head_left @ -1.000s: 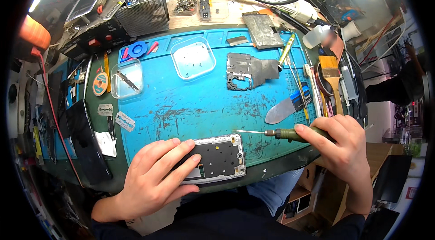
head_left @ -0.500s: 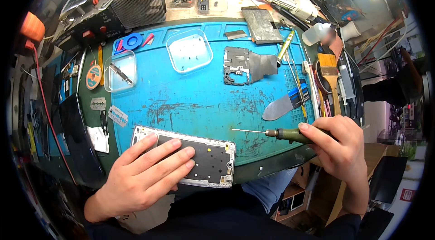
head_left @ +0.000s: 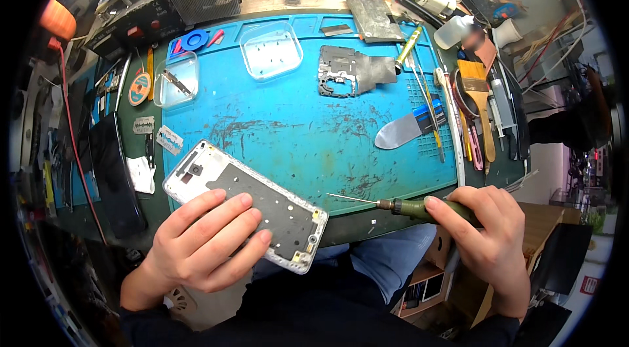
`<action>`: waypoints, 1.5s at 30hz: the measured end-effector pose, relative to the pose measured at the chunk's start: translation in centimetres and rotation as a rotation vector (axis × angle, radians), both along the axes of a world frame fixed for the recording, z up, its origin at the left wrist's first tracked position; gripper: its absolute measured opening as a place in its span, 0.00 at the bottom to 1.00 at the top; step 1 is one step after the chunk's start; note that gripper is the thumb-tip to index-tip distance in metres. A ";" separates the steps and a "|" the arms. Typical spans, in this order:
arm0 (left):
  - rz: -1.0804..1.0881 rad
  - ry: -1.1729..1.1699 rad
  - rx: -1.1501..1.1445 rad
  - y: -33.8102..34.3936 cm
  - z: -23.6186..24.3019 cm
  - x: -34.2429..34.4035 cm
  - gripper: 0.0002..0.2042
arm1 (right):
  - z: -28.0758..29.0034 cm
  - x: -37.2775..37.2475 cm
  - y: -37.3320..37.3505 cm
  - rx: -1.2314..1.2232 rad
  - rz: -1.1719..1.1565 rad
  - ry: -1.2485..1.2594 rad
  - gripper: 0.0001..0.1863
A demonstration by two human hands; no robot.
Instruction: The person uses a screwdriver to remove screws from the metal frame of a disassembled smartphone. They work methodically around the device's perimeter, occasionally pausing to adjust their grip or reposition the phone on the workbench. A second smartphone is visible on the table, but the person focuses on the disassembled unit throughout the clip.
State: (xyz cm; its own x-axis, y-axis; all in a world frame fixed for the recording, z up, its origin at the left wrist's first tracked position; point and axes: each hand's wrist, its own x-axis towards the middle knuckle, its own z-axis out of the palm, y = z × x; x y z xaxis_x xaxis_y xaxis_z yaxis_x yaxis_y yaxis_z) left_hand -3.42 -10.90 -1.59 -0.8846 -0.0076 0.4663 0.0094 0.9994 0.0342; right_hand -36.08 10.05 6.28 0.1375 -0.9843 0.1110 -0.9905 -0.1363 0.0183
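My left hand [head_left: 206, 242] grips a white-edged phone frame [head_left: 288, 222] near the mat's front edge, its fingers lying across the black inner plate and the thumb hidden. The frame is tilted, with its far left corner showing a camera opening. In my right hand [head_left: 488, 229] is a green screwdriver [head_left: 409, 207], its thin shaft pointing left toward the frame but apart from it. Farther back on the mat lie a black phone mid-cover [head_left: 341, 72] and a clear tray [head_left: 272, 52] with several small screws.
A blue mat [head_left: 262, 121] covers the bench. A rounded spatula blade [head_left: 400, 132], a brush [head_left: 481, 101] and tweezers lie to the right. At left are razor blades [head_left: 170, 140], a small clear box [head_left: 178, 88], a solder reel [head_left: 139, 88] and a dark phone [head_left: 116, 176].
My left hand has turned the phone frame clockwise and lifted its far left end. The screwdriver in my right hand is slightly lower, and the whole view has shifted a little.
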 end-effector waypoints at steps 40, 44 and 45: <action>-0.004 -0.071 0.122 -2.8 0.2 -1.8 0.14 | -5.5 0.3 0.0 -0.101 0.181 -0.178 0.28; -0.005 -0.092 0.131 -2.9 0.2 -1.7 0.14 | -5.7 0.2 0.0 -0.115 0.187 -0.168 0.29; -0.003 -0.100 0.142 -2.8 0.2 -1.6 0.13 | -5.7 0.2 0.0 -0.115 0.188 -0.167 0.29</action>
State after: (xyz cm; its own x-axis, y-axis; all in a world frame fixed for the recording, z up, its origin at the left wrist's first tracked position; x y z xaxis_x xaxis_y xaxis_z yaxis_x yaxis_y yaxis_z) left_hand -5.07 -13.69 -1.35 -0.9268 -0.0646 0.3701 0.0018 0.9843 0.1762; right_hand -35.90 10.04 0.58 0.2870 -0.9228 0.2572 -0.9386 -0.3245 -0.1169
